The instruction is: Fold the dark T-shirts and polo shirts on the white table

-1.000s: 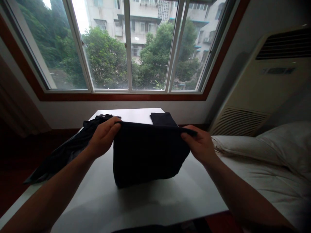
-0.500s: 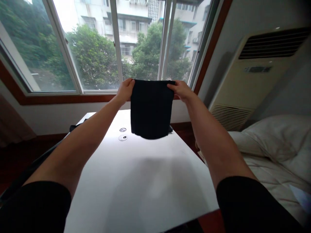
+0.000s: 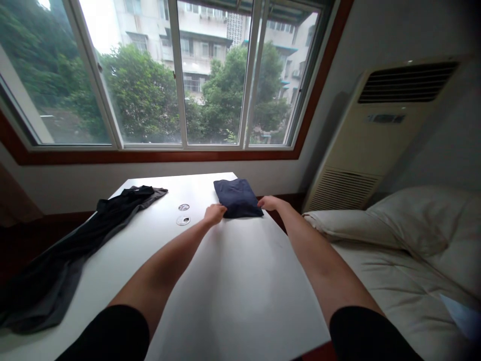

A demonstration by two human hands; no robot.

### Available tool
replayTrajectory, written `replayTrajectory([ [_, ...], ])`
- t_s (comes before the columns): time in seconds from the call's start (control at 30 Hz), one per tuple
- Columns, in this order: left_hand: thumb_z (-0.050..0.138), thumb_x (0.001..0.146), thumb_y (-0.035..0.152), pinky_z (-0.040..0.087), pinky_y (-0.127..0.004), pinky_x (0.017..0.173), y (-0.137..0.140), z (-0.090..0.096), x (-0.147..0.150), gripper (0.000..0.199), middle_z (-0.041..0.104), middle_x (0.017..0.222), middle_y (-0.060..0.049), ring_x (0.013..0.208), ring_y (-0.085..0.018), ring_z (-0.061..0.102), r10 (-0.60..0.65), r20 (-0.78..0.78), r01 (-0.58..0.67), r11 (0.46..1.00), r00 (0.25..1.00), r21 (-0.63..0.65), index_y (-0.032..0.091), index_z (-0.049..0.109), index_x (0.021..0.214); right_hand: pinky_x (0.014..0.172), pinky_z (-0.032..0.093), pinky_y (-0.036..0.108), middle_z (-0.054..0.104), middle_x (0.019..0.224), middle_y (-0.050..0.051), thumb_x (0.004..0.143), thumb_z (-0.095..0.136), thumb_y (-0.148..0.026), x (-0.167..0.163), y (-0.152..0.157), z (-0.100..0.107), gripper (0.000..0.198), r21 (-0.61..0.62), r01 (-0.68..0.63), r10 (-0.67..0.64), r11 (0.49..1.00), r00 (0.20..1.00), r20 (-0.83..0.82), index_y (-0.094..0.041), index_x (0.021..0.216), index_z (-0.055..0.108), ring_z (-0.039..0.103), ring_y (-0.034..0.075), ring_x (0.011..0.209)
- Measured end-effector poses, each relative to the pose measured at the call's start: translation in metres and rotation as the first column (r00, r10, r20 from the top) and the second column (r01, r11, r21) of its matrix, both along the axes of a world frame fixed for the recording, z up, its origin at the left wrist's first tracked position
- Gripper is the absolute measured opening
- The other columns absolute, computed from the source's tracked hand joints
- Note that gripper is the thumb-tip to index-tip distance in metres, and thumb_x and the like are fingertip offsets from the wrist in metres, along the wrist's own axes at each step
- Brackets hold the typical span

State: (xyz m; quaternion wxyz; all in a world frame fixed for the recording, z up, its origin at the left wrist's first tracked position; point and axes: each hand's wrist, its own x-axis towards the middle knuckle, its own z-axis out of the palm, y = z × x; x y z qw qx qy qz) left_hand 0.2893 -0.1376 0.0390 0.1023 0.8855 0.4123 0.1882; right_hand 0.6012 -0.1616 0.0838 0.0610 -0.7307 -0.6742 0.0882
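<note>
A folded dark navy garment (image 3: 239, 197) lies at the far right corner of the white table (image 3: 225, 281), roughly square. My left hand (image 3: 215, 214) is closed at its near left corner, fingers pinched on the edge. At the right edge, my right hand (image 3: 269, 202) has thumb and fingers pinched together on the fabric. Both arms reach forward, with the garment between the hands. Whether another dark cloth lies under it, I cannot tell.
Long dark clothes (image 3: 71, 255) lie along the table's left side. Two round cable-hole covers (image 3: 184, 220) sit in the tabletop. A cream sofa (image 3: 406, 250) stands to the right, beside a floor-standing air conditioner (image 3: 383, 135). A wide window (image 3: 210, 100) is behind the table.
Both hands have come down with the folded garment, from holding it hanging above the table to laying it at the far right corner. More of the dark clothes on the left now shows.
</note>
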Motion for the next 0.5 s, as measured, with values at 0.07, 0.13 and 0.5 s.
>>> replayTrajectory([
  [0.07,0.056,0.098,0.025,0.048,-0.038,0.109,-0.007,-0.028,-0.005,0.04,0.071,0.136,-0.009,0.126,-0.026,0.064,-0.015,-0.04,0.014,1.0,0.999,-0.011,0.026,0.071,0.136,0.093,0.052,0.026,0.08,0.102,0.004,0.084,0.068,-0.026,-0.004,0.003,-0.017,0.021,0.008,-0.004,0.004,1.0,1.0,0.008,-0.026,0.097,0.085,0.073,0.021,0.097],
  [0.13,0.058,0.097,0.025,0.044,-0.042,0.116,-0.007,-0.045,-0.01,0.049,0.063,0.148,-0.013,0.135,-0.028,0.058,-0.023,-0.065,0.022,1.0,0.998,-0.017,0.022,0.063,0.146,0.101,0.049,0.027,0.078,0.116,0.006,0.09,0.065,-0.026,-0.01,0.01,-0.027,0.028,0.047,-0.009,0.008,0.999,1.0,0.02,-0.024,0.111,0.083,0.071,0.022,0.111],
  [0.5,0.051,0.104,0.034,0.036,-0.045,0.123,-0.007,-0.079,-0.088,0.043,0.056,0.154,-0.011,0.144,-0.027,0.047,-0.097,-0.141,0.114,0.986,0.985,0.119,0.023,0.063,0.143,0.12,0.035,0.04,0.051,0.156,0.015,0.102,0.06,-0.04,-0.112,0.038,-0.087,0.049,0.245,-0.052,0.056,0.968,0.998,-0.008,-0.021,0.147,0.061,0.045,0.028,0.145],
])
